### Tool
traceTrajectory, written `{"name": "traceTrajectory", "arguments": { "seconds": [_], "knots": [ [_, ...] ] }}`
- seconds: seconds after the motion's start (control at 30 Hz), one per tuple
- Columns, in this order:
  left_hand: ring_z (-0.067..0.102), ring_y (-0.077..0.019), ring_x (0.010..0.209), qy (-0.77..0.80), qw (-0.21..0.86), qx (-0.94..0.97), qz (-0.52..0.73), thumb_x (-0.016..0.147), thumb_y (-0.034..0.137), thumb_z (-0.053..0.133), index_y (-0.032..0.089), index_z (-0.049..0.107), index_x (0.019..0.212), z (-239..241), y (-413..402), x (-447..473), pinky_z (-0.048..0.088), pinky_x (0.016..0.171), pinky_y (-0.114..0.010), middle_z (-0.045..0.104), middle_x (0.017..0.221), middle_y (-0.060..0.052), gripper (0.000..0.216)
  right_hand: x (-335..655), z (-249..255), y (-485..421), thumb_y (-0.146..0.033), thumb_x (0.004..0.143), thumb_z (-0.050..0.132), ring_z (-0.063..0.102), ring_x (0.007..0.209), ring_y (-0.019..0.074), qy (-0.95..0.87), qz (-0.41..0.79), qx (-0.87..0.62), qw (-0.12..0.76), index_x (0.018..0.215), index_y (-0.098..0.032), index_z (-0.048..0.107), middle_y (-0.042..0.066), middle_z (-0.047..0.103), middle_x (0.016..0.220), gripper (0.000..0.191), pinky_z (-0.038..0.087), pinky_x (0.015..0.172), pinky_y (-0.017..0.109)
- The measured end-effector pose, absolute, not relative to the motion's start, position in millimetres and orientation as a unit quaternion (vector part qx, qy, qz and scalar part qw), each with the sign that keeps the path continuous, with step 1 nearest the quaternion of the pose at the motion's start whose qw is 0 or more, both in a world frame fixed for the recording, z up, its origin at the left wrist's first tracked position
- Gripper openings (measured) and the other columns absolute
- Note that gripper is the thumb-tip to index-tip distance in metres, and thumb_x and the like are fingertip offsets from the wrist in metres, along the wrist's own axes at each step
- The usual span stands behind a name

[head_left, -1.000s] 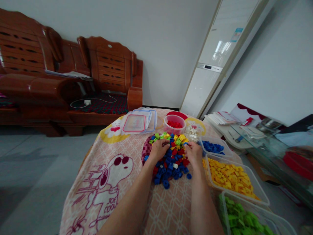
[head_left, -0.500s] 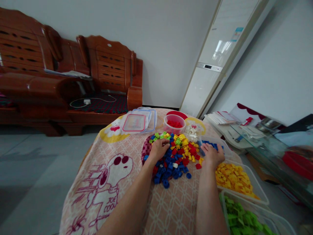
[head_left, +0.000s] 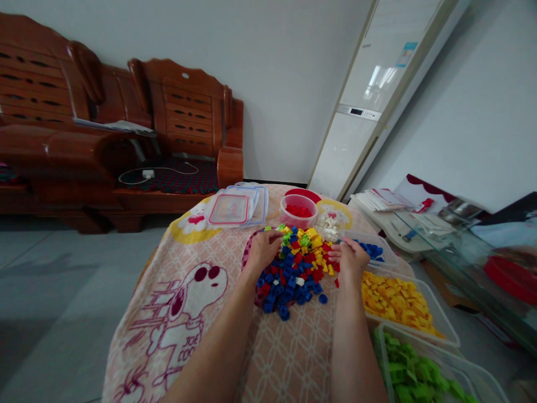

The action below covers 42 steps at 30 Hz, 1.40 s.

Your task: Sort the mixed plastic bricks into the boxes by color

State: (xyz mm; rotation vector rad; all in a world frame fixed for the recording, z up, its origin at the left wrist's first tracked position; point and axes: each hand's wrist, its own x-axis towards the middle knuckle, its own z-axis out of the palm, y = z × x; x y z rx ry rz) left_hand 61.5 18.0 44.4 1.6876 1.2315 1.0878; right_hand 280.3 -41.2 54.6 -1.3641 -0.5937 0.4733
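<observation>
A mixed heap of toy building bricks (head_left: pixel 293 274), blue, red, yellow and lime green, lies on a checked maroon cloth or mat (head_left: pixel 247 253). At the heap's left edge is my left hand (head_left: pixel 263 251), its fingers stretched over the bricks and slightly apart; whether a small brick is under the fingertips is hidden. On the opposite side, my right hand (head_left: pixel 351 256) hovers between the heap and a clear box of blue bricks (head_left: pixel 371 250). Its fingers point at the yellow and red bricks, spread, with none plainly held.
Nearer me on the right stand boxes of yellow bricks (head_left: pixel 398 302) and green bricks (head_left: pixel 415 369). Behind the heap are a round tub of red bricks (head_left: pixel 298 218) and white bricks (head_left: pixel 328 225). Clear lids (head_left: pixel 230 209) lie back left. A glass table (head_left: pixel 453 246) adjoins the right.
My right hand has moved left, from over the box of blue bricks to the heap's right edge. My left hand has shifted slightly left and up along the heap.
</observation>
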Motion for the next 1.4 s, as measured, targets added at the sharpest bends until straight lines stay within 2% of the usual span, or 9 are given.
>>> {"name": "traceTrajectory", "arguments": {
  "seconds": [0.23, 0.43, 0.5, 0.57, 0.7, 0.87, 1.07, 1.2, 1.4],
  "knots": [
    [0.063, -0.0134, 0.063, 0.499, 0.305, 0.686, 0.432, 0.08, 0.029, 0.051, 0.015, 0.072, 0.093, 70, 18, 35, 0.046, 0.057, -0.02, 0.069, 0.069, -0.002, 0.029, 283, 55, -41, -0.028, 0.066, 0.055, 0.055, 0.039, 0.0157, -0.266, 0.217, -0.61, 0.714, 0.109, -0.008, 0.062, -0.001, 0.064, 0.055, 0.048, 0.044, 0.036, 0.025],
    [0.065, -0.0186, 0.077, 0.498, 0.219, 0.794, 0.271, 0.075, 0.032, 0.06, 0.018, 0.072, 0.097, 90, 9, 3, 0.046, 0.068, -0.024, 0.072, 0.083, -0.004, 0.029, 282, 53, -40, -0.03, 0.067, 0.054, 0.056, 0.04, 0.0158, -0.274, 0.227, -0.621, 0.699, 0.112, -0.009, 0.062, -0.001, 0.064, 0.055, 0.05, 0.045, 0.037, 0.025],
    [0.066, -0.0205, 0.081, 0.483, 0.233, 0.813, 0.228, 0.074, 0.042, 0.064, 0.02, 0.069, 0.108, 87, -2, -11, 0.047, 0.072, -0.025, 0.072, 0.091, -0.006, 0.041, 282, 52, -40, -0.031, 0.068, 0.054, 0.058, 0.041, 0.0166, -0.277, 0.229, -0.62, 0.697, 0.113, -0.008, 0.061, 0.0, 0.065, 0.056, 0.051, 0.046, 0.038, 0.026],
    [0.064, -0.0248, 0.094, 0.495, 0.23, 0.814, 0.199, 0.066, 0.054, 0.07, 0.023, 0.062, 0.122, 78, -18, -22, 0.047, 0.081, -0.029, 0.069, 0.11, -0.009, 0.065, 283, 52, -41, -0.033, 0.068, 0.053, 0.059, 0.043, 0.0171, -0.281, 0.226, -0.623, 0.694, 0.114, -0.008, 0.061, 0.001, 0.066, 0.058, 0.053, 0.047, 0.039, 0.026],
    [0.052, -0.0327, 0.118, 0.462, 0.219, 0.844, 0.162, 0.056, 0.06, 0.076, 0.029, 0.042, 0.141, 53, -55, -28, 0.04, 0.099, -0.04, 0.054, 0.133, -0.012, 0.097, 284, 54, -42, -0.036, 0.069, 0.053, 0.059, 0.043, 0.0168, -0.28, 0.22, -0.634, 0.686, 0.113, -0.008, 0.063, 0.001, 0.066, 0.058, 0.053, 0.048, 0.041, 0.027],
    [0.048, -0.0345, 0.117, 0.444, 0.165, 0.866, 0.163, 0.045, 0.055, 0.083, 0.028, 0.026, 0.149, 28, -77, -4, 0.04, 0.099, -0.045, 0.05, 0.131, -0.014, 0.121, 288, 54, -42, -0.032, 0.068, 0.053, 0.058, 0.042, 0.0165, -0.265, 0.226, -0.628, 0.695, 0.112, -0.009, 0.063, 0.001, 0.066, 0.057, 0.051, 0.047, 0.04, 0.026],
    [0.044, -0.0325, 0.123, 0.453, 0.144, 0.853, 0.215, 0.063, 0.05, 0.076, 0.029, 0.019, 0.15, 10, -74, 31, 0.04, 0.101, -0.044, 0.042, 0.136, -0.013, 0.107, 289, 55, -43, -0.03, 0.068, 0.053, 0.059, 0.042, 0.0167, -0.262, 0.231, -0.625, 0.698, 0.113, -0.009, 0.063, 0.002, 0.069, 0.061, 0.051, 0.049, 0.041, 0.027],
    [0.053, -0.0273, 0.112, 0.451, 0.146, 0.855, 0.211, 0.07, 0.045, 0.072, 0.031, 0.017, 0.15, 16, -68, 52, 0.047, 0.091, -0.037, 0.046, 0.125, -0.01, 0.098, 287, 57, -44, -0.032, 0.068, 0.052, 0.059, 0.043, 0.0169, -0.262, 0.225, -0.637, 0.689, 0.114, -0.008, 0.063, 0.004, 0.069, 0.062, 0.053, 0.049, 0.041, 0.027],
    [0.054, -0.0266, 0.11, 0.416, 0.116, 0.871, 0.234, 0.075, 0.035, 0.069, 0.028, 0.027, 0.146, 35, -47, 84, 0.049, 0.088, -0.036, 0.045, 0.125, -0.011, 0.083, 290, 55, -44, -0.032, 0.067, 0.052, 0.059, 0.042, 0.0179, -0.262, 0.232, -0.637, 0.687, 0.11, -0.009, 0.065, 0.002, 0.067, 0.058, 0.05, 0.048, 0.04, 0.028]
  ]
}}
